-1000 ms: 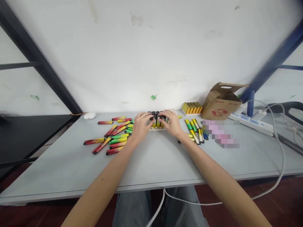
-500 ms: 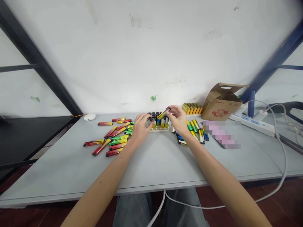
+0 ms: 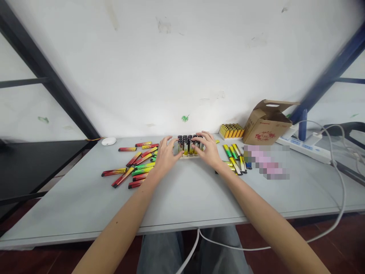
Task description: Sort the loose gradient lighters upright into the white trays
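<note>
A white wall (image 3: 171, 76) fills the far side of the scene, and a grey table (image 3: 185, 198) runs from left to right in front of it. On the far right of the table an open cardboard box (image 3: 266, 129) stands near the wall, with a white power strip (image 3: 310, 149) to the right of it. Nearer than the box lies a pink thing (image 3: 265, 161), too blurred to tell what it is.

The two hands are apart at the far middle of the table, one on either side of a pale tray (image 3: 189, 156) of upright lighters (image 3: 186, 145) with black tops. The left hand (image 3: 167, 153) curves round the left end of the tray, thumb on the near side. The right hand (image 3: 209, 151) covers the right end, with its thumb and forefinger at the lighters there. Whether either hand is gripping a lighter cannot be told.

To the right of the right hand, against the wall, is a block of yellow lighters (image 3: 230, 130) standing close together. Loose lighters lie flat on both sides: red-and-yellow lighters (image 3: 123, 177) and green-and-yellow lighters (image 3: 144, 166) to the left of the left hand, and a mixed group (image 3: 234, 152) just right of the right hand. A small white case (image 3: 108, 141) sits at the far left.
</note>
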The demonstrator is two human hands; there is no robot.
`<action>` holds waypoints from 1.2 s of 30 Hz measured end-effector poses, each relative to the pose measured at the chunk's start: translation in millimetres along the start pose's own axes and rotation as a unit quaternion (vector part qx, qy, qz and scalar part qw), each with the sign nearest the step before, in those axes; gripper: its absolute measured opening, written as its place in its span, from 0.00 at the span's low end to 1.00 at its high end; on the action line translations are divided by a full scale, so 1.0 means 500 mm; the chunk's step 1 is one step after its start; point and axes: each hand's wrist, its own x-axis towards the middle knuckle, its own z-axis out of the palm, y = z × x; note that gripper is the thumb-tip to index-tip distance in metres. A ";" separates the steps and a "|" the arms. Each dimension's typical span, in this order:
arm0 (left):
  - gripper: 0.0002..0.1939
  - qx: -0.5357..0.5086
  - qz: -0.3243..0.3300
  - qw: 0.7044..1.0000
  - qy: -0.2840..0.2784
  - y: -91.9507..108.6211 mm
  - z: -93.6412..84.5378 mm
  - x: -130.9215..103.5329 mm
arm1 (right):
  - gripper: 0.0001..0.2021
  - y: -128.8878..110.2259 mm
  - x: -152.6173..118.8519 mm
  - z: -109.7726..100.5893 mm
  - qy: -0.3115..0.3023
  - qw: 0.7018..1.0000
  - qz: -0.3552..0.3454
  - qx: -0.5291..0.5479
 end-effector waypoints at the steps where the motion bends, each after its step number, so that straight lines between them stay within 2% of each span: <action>1: 0.26 0.004 -0.006 1.000 -0.009 0.001 0.000 -0.002 | 0.10 0.001 0.001 0.000 0.002 1.000 0.005 -0.001; 9: 0.30 -0.005 -0.007 1.000 -0.027 0.002 0.008 -0.007 | 0.09 0.004 0.001 0.016 0.029 0.996 0.067 0.055; 14: 0.31 -0.015 -0.002 1.000 -0.015 0.002 0.010 -0.009 | 0.09 0.002 -0.005 0.017 0.016 0.998 0.054 0.014; 19: 0.36 -0.021 -0.002 0.999 -0.026 0.005 0.009 -0.012 | 0.12 0.005 0.001 -0.014 -0.003 1.000 0.007 -0.026; 21: 0.39 -0.016 -0.012 0.999 -0.046 0.003 0.011 -0.014 | 0.15 0.023 0.006 -0.036 0.020 0.999 0.039 -0.031; 23: 0.41 -0.003 -0.025 0.997 -0.074 0.000 0.015 -0.015 | 0.17 0.054 0.008 -0.062 0.034 0.992 0.103 -0.058; 25: 0.41 0.012 -0.031 0.995 -0.097 -0.003 0.020 -0.018 | 0.16 0.091 0.002 -0.086 -0.017 0.976 0.180 -0.123; 28: 0.39 0.022 -0.025 0.994 -0.099 -0.008 0.027 -0.021 | 0.18 0.136 -0.014 -0.112 -0.107 0.923 0.283 -0.239; 30: 0.37 0.023 -0.020 0.995 -0.093 -0.009 0.029 -0.023 | 0.19 0.152 -0.026 -0.120 -0.150 0.899 0.302 -0.280; 32: 0.37 0.026 -0.021 0.995 -0.091 -0.008 0.029 -0.023 | 0.19 0.158 -0.033 -0.121 -0.178 0.887 0.299 -0.302; 36: 0.36 0.026 -0.029 0.995 -0.093 -0.007 0.028 -0.024 | 0.19 0.156 -0.034 -0.113 -0.178 0.894 0.301 -0.280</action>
